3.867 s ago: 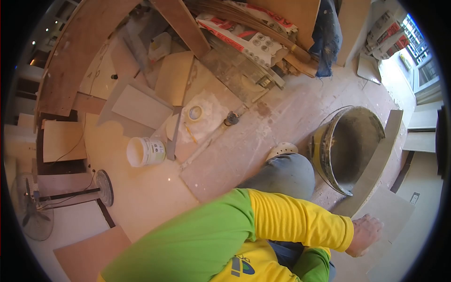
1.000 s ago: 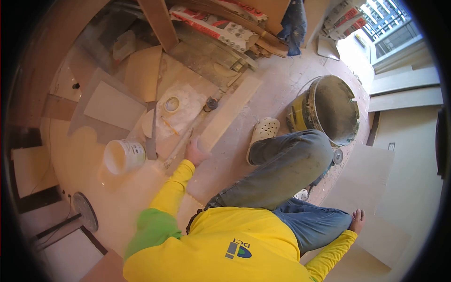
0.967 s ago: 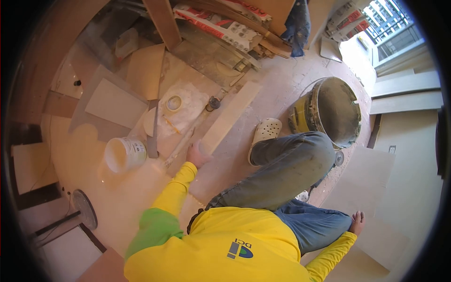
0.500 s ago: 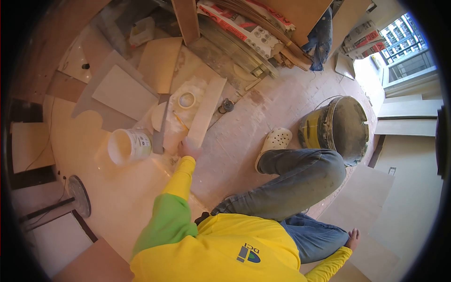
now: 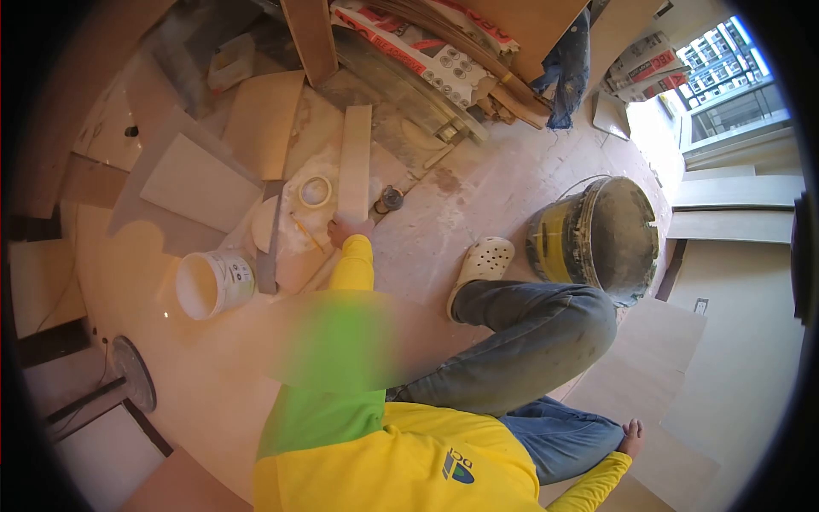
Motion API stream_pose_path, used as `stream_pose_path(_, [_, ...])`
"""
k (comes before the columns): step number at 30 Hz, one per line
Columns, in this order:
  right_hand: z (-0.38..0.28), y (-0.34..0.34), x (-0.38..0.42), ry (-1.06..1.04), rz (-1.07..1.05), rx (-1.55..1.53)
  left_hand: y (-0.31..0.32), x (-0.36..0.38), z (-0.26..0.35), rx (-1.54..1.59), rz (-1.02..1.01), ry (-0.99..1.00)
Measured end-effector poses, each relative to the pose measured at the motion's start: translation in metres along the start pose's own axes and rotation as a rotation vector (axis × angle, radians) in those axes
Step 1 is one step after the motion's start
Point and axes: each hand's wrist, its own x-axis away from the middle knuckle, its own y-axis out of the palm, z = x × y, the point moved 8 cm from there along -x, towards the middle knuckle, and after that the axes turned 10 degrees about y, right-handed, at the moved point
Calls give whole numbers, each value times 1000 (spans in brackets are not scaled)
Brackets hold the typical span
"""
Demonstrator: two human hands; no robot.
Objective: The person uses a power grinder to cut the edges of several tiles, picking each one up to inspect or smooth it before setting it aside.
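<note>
My left hand [image 5: 348, 230] is closed around the near end of a long pale board strip [image 5: 356, 162], which points away from me across the floor. Just right of that hand lies a small dark cylindrical object [image 5: 389, 199]. To its left are a roll of tape [image 5: 314, 192] and a yellow pencil [image 5: 307, 232] on a dusty board. My right hand [image 5: 631, 438] rests on my right knee, its fingers loosely extended and holding nothing.
A white bucket [image 5: 215, 283] stands left of the boards. A large dirty bucket [image 5: 621, 243] is beyond my bent leg. Board offcuts [image 5: 201, 181] and printed bags [image 5: 418, 53] lie farther back. A round-based stand [image 5: 134, 374] is at far left.
My left hand has shifted forward with the board strip, which has swung to point more straight ahead. The view has turned slightly. My right hand stays on the knee.
</note>
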Motion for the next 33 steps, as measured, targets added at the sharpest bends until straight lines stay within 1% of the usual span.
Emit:
stream_pose_path(3, [-1, 0, 0, 11, -8, 38, 5, -6, 7, -35, -17, -21])
stream_pose_path(6, [-1, 2, -1, 27, -19, 37, 5, -9, 7, -134, -66, -46])
stream_pose_path(8, [-3, 4, -1, 30, -25, 32, 6, -10, 6, -291, -140, -35])
stream_pose_path(9, [-5, 6, -1, 33, -31, 50, 5, -10, 5, -292, -140, -36])
stream_pose_path(11, [-7, 8, -3, 40, -42, 72, 11, -12, -2, -331, -222, -9])
stream_pose_path(12, [-9, 10, -3, 29, -54, 64, 13, -12, -7, -338, -220, -11])
stream_pose_path(14, [-10, 13, -5, 21, -71, 57, 10, -10, -6, -265, -186, 60])
stream_pose_path(15, [-10, 14, -6, 24, -72, 36, 5, -4, -8, -271, -183, 56])
stream_pose_path(17, [-9, 16, -7, 29, -85, 12, -5, 15, -3, -211, -187, 130])
stream_pose_path(19, [-12, 18, -8, 11, -103, -8, 23, 35, -26, -210, -72, 329])
stream_pose_path(21, [-16, 22, -8, 4, -146, -7, 23, 82, -33, -184, -262, 424])
stream_pose_path(23, [-15, 27, -9, -2, -184, -8, 21, 139, -38, -11, -503, 457])
stream_pose_path(24, [-15, 33, -9, -9, -236, -8, 24, 168, -37, 352, -573, 580])
stream_pose_path(25, [-17, 38, -9, -18, -289, -8, 38, 208, -37, 358, -919, 562])
stream_pose_path(26, [-22, 41, -6, -19, -302, -16, 7, 242, -21, 411, -1176, 536])
stream_pose_path(27, [-35, 50, 8, -71, -312, 97, -34, 277, -2, 461, -1433, 502])
stream_pose_path(28, [-46, 58, 20, -123, -320, 208, -37, 307, -1, 570, -1643, 328])
stream_pose_path(29, [-50, 64, 28, -124, -330, 196, -42, 335, 3, 677, -1844, 142])
stream_pose_path(30, [-58, 69, 36, -193, -325, 215, -49, 339, 11, 669, -1833, 149])
stream_pose_path(31, [-65, 73, 46, -260, -318, 232, -57, 341, 23, 781, -1808, 104])
stream_pose_path(32, [-74, 77, 59, -257, -320, 216, -70, 343, 36, 891, -1783, 61])
stream_pose_path(33, [-88, 82, 72, -282, -318, 235, -89, 342, 53, 877, -1780, 76])
